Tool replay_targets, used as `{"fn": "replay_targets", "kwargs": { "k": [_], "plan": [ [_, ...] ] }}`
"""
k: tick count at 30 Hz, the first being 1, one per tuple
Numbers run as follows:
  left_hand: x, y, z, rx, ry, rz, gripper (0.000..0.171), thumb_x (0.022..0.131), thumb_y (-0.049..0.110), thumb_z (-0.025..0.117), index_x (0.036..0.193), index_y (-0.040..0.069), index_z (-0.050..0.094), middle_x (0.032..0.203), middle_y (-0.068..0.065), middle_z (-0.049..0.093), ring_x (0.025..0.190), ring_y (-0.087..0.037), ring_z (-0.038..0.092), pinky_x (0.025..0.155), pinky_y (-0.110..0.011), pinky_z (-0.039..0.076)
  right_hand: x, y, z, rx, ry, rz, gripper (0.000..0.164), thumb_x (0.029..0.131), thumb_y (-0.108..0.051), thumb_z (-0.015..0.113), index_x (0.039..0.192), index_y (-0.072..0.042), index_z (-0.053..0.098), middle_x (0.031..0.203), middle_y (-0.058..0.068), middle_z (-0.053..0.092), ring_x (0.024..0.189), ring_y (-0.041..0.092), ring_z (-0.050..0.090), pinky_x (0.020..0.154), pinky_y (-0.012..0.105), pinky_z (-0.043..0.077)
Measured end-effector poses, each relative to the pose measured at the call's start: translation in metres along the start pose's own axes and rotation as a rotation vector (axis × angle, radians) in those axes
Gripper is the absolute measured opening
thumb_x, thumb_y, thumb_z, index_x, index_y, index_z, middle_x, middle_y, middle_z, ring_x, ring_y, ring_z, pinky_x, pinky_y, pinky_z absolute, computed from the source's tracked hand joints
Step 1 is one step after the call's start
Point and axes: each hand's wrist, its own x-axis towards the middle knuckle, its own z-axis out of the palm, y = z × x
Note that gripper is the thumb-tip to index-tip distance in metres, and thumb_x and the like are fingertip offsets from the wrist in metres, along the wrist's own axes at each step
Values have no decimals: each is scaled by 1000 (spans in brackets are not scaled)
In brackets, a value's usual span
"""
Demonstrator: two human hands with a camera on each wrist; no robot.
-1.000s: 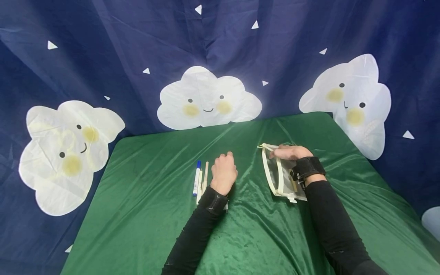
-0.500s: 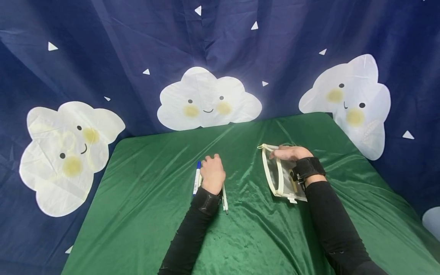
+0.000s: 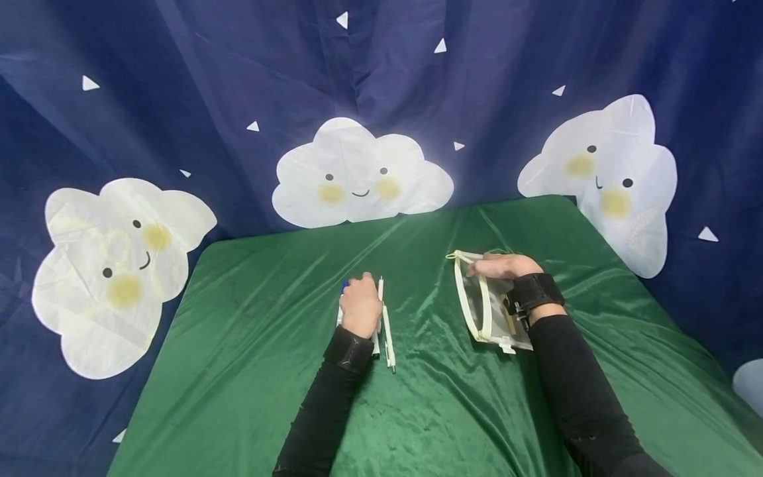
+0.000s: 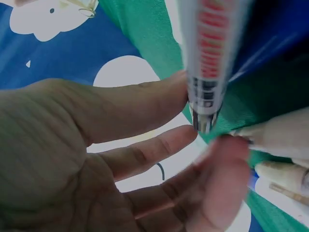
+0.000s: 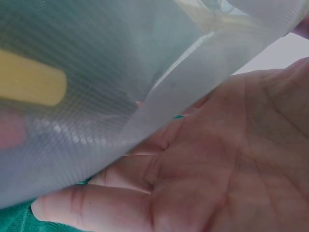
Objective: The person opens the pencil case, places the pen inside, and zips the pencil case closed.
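My left hand (image 3: 361, 306) is over several pens on the green cloth. The left wrist view shows a white whiteboard marker (image 4: 210, 58) beside the thumb, its fingers loosely spread. One blurred fingertip is near a beige pen (image 4: 285, 133); whether it touches cannot be seen. A blue-capped marker (image 3: 344, 284) peeks out left of this hand, and a white pen (image 3: 388, 338) lies to its right. My right hand (image 3: 507, 265) grips the far edge of a mesh zip pouch (image 3: 487, 308), keeping its mouth open. A yellow piece (image 5: 29, 79) shows through the mesh.
Green cloth (image 3: 268, 371) covers the table, with folds across it. Behind the table hangs a dark blue curtain (image 3: 387, 59) printed with white clouds. A pull loop (image 3: 451, 255) hangs at the pouch's far corner.
My left hand has shifted left over the pens, uncovering the white pen and a marker end on its right and covering most of the left ones. My right hand and the pouch stay put.
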Motion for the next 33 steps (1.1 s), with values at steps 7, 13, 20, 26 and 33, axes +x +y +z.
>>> {"fn": "replay_targets", "kwargs": {
  "k": [7,13,20,26,33],
  "plan": [
    [2,-6,1,-68,1,26,21,86,1,68,106,-1,64,95,-28,72,86,-46,71,70,-53,60,0,0,0,-8,22,12,99,93,-52,53,163,-2,4,169,27,0,155,51,7,123,61,26],
    [2,-10,2,-104,-8,44,12,84,-2,69,96,-3,66,90,-27,72,82,-44,72,71,-50,60,2,0,2,-2,6,6,98,94,-51,53,162,-1,3,169,28,-2,154,52,6,122,62,27],
    [3,-12,1,-143,4,78,4,83,-3,67,87,-5,68,85,-27,72,76,-43,71,69,-49,60,1,1,3,-18,21,3,97,94,-51,53,162,-1,5,169,27,0,155,52,6,123,62,26],
    [4,-10,-3,-196,27,57,6,83,-5,63,88,-4,67,85,-27,71,74,-42,70,65,-48,59,3,2,3,-1,26,5,95,95,-50,52,162,-2,6,170,26,1,155,51,9,122,61,27],
    [4,-6,-10,-250,100,111,2,87,-3,65,89,-3,66,86,-26,71,77,-42,70,69,-50,59,2,1,4,-13,22,-6,96,94,-49,53,162,0,5,169,28,0,155,52,6,123,62,24]
  ]
}}
